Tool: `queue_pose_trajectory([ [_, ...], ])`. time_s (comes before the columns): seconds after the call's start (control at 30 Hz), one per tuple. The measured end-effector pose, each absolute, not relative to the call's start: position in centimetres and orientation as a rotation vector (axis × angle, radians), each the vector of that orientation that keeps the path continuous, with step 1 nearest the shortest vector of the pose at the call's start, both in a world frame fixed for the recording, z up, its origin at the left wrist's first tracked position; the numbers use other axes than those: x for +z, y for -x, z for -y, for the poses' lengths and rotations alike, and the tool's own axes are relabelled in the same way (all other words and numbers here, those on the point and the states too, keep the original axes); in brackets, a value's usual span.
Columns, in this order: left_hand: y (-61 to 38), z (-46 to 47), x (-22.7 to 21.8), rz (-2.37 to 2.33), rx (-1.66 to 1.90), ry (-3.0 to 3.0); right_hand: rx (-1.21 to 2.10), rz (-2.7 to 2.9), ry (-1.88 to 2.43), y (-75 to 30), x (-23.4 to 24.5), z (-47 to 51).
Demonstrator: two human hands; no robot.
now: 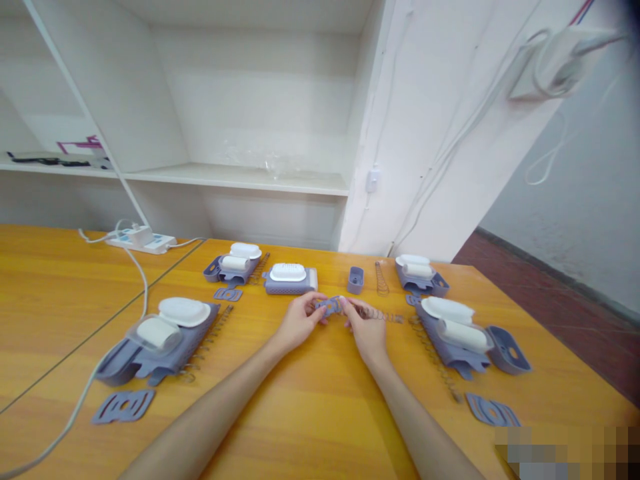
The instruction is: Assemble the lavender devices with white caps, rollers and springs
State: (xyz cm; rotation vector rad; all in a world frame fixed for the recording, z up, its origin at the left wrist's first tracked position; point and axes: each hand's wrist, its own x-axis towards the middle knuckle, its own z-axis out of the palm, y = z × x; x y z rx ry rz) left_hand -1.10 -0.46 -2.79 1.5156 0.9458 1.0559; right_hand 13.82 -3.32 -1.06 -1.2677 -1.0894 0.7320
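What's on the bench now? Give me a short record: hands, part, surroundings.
Left hand: fingers on one end of a slotted plate
Right hand: fingers at the plate's other end
Spring: extends beyond the right hand; held or lying, cannot tell
Behind hands: white-topped unit, small purple cup
Rear left: power strip

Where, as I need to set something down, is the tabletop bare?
On the tabletop, between the left forearm and right forearm; also left of the white cable, between power strip and the tabletop's seam. Crowded: beyond the held slotted plate, and around the near-left housing and near-right housing.
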Motion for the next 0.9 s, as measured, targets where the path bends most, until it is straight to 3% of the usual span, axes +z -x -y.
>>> queue_pose_trajectory([
  [0.2,-0.1,1.2,-3.0,-0.779,1.054,-1.460,0.635,1.154,1.260,-13.8,-1.7,3.1],
  [0.53,0.5,0.5,-2.6,-0.869,1.222,-1.327,0.808,1.293,1.154,-13.8,-4.0,2.3],
  [0.9,0.4,0.4,-2.9,-0.974,1.343,-1.270,0.291,1.579,1.291,-13.8,-2.2,3.3],
])
